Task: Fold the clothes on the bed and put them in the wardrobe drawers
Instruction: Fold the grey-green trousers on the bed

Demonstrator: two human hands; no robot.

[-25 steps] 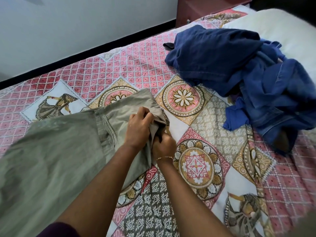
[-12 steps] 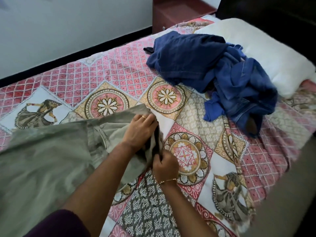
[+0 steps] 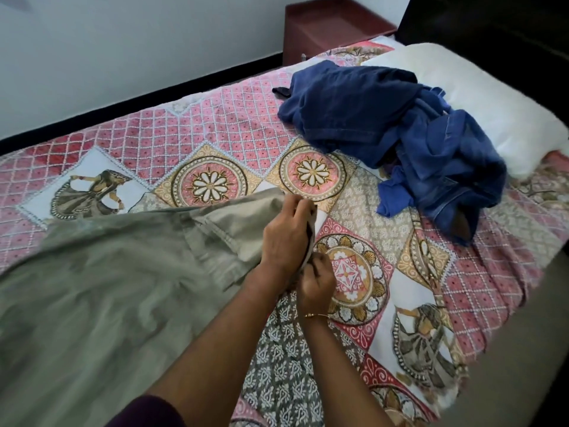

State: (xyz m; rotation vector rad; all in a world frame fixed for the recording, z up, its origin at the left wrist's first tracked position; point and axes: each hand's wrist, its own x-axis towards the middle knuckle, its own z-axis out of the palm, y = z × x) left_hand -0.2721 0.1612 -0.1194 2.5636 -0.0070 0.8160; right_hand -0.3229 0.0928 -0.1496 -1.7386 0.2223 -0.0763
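An olive-grey garment (image 3: 101,291) lies spread over the left half of the bed (image 3: 215,137). Its right end is bunched up between my two hands. My left hand (image 3: 284,235) grips the top of that end, fingers curled over the fabric. Just below it, my right hand (image 3: 317,280), with a thin bracelet at the wrist, pinches the same edge. A heap of dark blue clothes (image 3: 397,124), denim among them, sits at the far right of the bed, apart from both hands.
A white pillow (image 3: 480,97) lies behind the blue heap by a dark headboard (image 3: 492,29). A reddish-brown bedside cabinet (image 3: 332,23) stands against the white wall. The bed's near right edge drops to a grey floor (image 3: 523,365).
The view has swung left and back, so the blue heap sits further right. Both hands keep their hold on the olive garment's end, which has shifted slightly toward the bed's middle.
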